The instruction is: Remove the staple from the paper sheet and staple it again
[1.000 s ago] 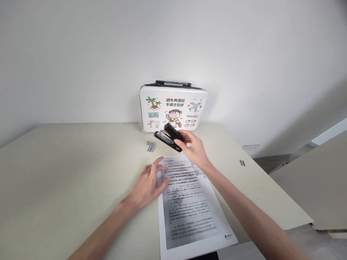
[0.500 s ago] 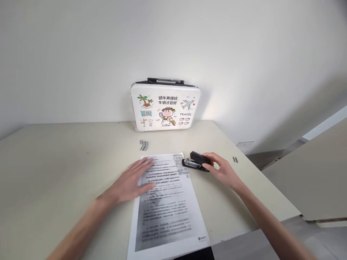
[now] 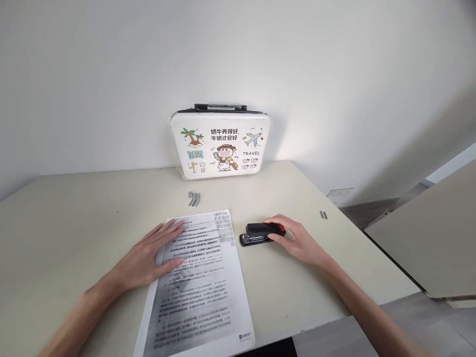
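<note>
1. We take the bench (image 3: 92, 223) as a clock face, with 12 o'clock pointing away from us.
2. Our left hand (image 3: 154, 255) lies palm down across the upper left edge of the printed paper (image 3: 201, 297), at its 10 o'clock; this grip is spread, thumb apart from the fingers, pinching nothing. We cannot tell whether the paper is 1 sheet or several.
3. Our right hand's (image 3: 297, 244) grip pinches the rear of the black stapler (image 3: 258, 229), which seems to rest on the bench at the paper's 2 o'clock, just beside it but not touching.
4. Grey staple strips (image 3: 194, 200) lie at the paper's 12 o'clock, with the white case (image 3: 223, 148) standing beyond; 2 more strips (image 3: 323, 214) lie between the stapler's 2 and 3 o'clock.
5. We judge the step in hand as steadying the paper and placing the stapler; moving either calls for a firm left palm and a level stapler.
</note>
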A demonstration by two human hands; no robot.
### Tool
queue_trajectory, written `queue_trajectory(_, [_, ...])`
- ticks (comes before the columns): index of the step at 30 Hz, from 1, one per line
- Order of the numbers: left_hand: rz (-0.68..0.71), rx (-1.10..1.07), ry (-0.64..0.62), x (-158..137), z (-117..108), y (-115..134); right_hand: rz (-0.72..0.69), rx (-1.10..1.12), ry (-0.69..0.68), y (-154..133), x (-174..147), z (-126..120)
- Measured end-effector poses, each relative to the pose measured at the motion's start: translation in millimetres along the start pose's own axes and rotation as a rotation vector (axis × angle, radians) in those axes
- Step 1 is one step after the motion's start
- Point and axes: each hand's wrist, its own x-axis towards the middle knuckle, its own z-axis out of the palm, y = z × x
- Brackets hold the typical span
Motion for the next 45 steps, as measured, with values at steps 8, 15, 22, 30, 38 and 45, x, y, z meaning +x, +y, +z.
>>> queue_trajectory(8, [-0.005, -0.115, 0.147, 3.8, -1.9, 8.3, 0.131, 0.161, 0.135, 8.5, -1.2, 7.4])
queue_trajectory(15, [0.16, -0.186, 0.22, 54.4, -1.6, 73.6, 0.175, 0.226, 0.141, 16.4, -0.7, 14.1])
queue_trajectory(22, [0.165, -0.303, 0.191, 107.0, 31.0, 124.6, 0.16, 0.169, 0.157, 21.1, -2.0, 11.8])
queue_trajectory(30, [0.144, -0.303, 0.207, 120.4, 41.5, 139.6, 0.199, 0.17, 0.152, 17.1, -3.2, 14.5])
queue_trajectory(38, [0.134, -0.315, 0.211, 100.4, 31.7, 118.9, 0.187, 0.131, 0.154, 13.8, -3.5, 14.2])
queue_trajectory(45, [0.117, -0.251, 0.079, 90.1, 8.2, 85.1, 0.182, 0.128, 0.154, 12.6, -4.4, 14.1])
